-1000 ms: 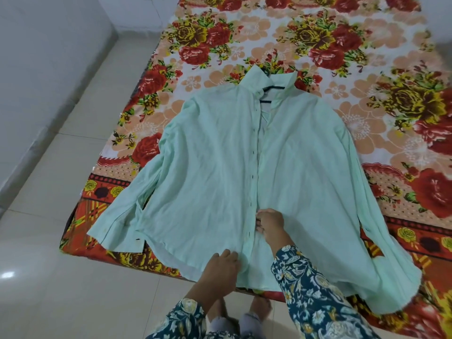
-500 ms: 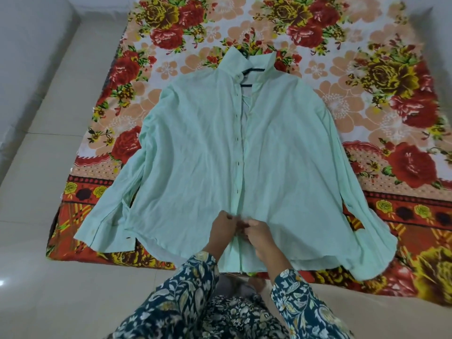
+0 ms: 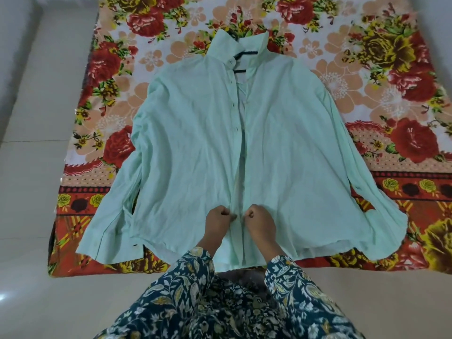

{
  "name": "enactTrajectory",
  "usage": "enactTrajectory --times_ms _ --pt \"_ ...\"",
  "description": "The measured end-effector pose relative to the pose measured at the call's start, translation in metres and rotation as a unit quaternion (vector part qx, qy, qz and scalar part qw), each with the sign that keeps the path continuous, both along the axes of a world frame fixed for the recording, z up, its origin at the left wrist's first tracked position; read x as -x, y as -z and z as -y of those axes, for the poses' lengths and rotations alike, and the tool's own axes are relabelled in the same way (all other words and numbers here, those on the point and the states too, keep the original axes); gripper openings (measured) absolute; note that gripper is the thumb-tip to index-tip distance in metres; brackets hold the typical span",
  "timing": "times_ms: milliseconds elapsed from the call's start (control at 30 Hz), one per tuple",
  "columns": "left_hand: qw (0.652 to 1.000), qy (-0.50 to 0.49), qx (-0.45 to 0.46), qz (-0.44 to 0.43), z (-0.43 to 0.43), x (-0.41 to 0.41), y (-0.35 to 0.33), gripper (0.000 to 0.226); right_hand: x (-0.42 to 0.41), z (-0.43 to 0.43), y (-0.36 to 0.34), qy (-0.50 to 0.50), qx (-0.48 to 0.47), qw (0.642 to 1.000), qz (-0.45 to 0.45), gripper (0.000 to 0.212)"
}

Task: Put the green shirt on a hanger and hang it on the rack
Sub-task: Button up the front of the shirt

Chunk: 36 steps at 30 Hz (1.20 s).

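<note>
The pale green shirt [image 3: 186, 148] lies spread flat, front up, on a floral sheet, sleeves out to both sides. A black hanger [image 3: 244, 61] is inside it; only short bits show at the open collar. The front placket gapes a little down the middle. Low on the placket, my left hand [image 3: 218, 225] pinches the left edge of the shirt front and my right hand [image 3: 259, 222] pinches the right edge, the two hands a small gap apart. No rack is in view.
The floral sheet [image 3: 381, 69], red, orange and white, lies on a pale tiled floor [image 3: 31, 167]. A light wall runs along the far left. My patterned dark sleeves and lap fill the bottom centre.
My left hand rose from the hem to the placket beside my right hand. Both now pinch the front edges, a little apart. The camera view shifted so the shirt sits more centred.
</note>
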State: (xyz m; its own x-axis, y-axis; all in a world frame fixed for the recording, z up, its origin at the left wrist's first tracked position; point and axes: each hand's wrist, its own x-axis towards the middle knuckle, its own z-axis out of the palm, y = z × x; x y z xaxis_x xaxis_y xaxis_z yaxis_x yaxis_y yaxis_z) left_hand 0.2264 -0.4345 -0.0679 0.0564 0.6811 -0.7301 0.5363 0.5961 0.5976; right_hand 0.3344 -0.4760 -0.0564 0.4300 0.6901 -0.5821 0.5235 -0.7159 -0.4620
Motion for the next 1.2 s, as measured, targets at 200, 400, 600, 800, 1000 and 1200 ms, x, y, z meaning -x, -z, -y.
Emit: enactTrajectory --times_ms 200,400,600,800,1000,1200 --pt "0.998 -0.023 0.015 0.049 0.002 0.004 -0.003 0.022 0.009 -0.006 0.002 -0.087 -0.019 0.995 0.042 0.013" --pt "0.997 -0.059 0.017 0.036 0.006 -0.001 -0.005 0.026 -0.002 -0.01 0.001 -0.087 0.0 0.995 0.042 0.016" --pt "0.997 -0.071 0.012 0.013 0.005 -0.004 -0.009 0.023 -0.005 -0.012 0.001 -0.128 -0.009 0.99 0.052 0.015" --pt "0.993 -0.095 0.025 0.061 0.004 -0.009 -0.021 0.023 -0.02 -0.006 -0.012 0.077 -0.024 0.986 -0.147 0.011" --pt "0.993 -0.088 -0.014 0.073 0.009 -0.018 -0.033 0.03 -0.022 -0.01 -0.018 0.085 -0.018 0.979 -0.187 0.029" --pt "0.993 -0.086 -0.037 0.07 0.014 -0.018 -0.034 0.019 -0.024 -0.018 -0.023 0.061 -0.015 0.982 -0.175 0.022"
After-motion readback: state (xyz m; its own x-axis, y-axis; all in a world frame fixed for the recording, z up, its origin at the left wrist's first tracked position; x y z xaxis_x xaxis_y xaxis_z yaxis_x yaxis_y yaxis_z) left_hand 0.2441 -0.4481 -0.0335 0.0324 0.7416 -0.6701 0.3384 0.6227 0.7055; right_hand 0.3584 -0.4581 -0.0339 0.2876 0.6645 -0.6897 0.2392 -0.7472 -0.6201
